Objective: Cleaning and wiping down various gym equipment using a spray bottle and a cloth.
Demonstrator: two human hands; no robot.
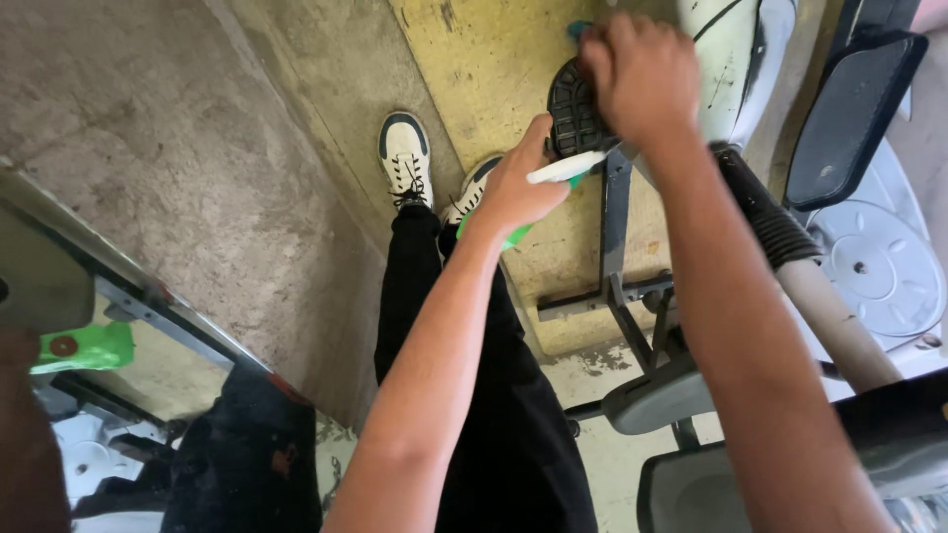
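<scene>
My left hand (513, 188) grips a white, stick-like tool with a green part (568, 168); its white end lies against the underside of a black ribbed rubber pedal (575, 111). My right hand (642, 74) is closed in a fist at the pedal's upper right edge, and a small teal piece (578, 30) peeks out by its fingers. What the fist holds is hidden. The pedal sits on a black metal frame (614, 247) beside the white body of a two-wheeler (731, 59).
My white and dark shoes (405, 153) and black trousers stand on a yellow board (484, 69) over the concrete floor. A ribbed black fork boot (760, 212), a silver wheel disc (874, 262) and a black panel (854, 104) are at right. A green object (84, 345) lies lower left.
</scene>
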